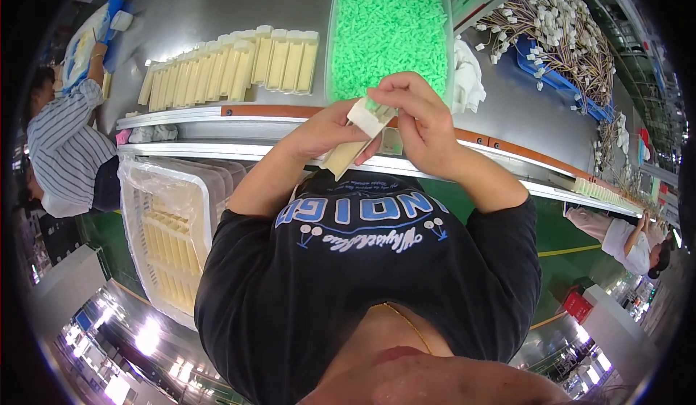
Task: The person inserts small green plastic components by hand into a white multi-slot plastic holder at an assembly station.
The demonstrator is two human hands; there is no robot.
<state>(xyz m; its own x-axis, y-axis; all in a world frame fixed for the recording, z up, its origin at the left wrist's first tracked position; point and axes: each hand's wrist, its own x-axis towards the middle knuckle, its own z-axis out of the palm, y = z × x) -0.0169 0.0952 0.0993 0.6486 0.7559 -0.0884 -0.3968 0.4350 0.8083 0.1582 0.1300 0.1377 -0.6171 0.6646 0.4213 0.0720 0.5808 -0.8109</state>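
My left hand point(326, 131) is closed around a long cream plastic housing point(346, 157), tilted in front of my chest at the table's edge. Its white block-like end point(370, 117) points up toward my right hand point(423, 119). The thumb and forefinger of that hand pinch a small green plastic piece point(371, 104) against this end; the fingers partly hide it. Just beyond both hands stands a clear tub point(450, 39) full of small green pieces point(388, 32). Several more cream housings point(199, 75) lie side by side in a row to the left of the tub.
A plastic-lined white crate point(129, 220) of cream housings stands lower left. Right of the tub lies a white cloth point(467, 79); beyond it, a blue tray point(529, 64) holds piled wire harnesses point(554, 28). A raised rail point(261, 111) edges the table. Co-workers sit at far left and right.
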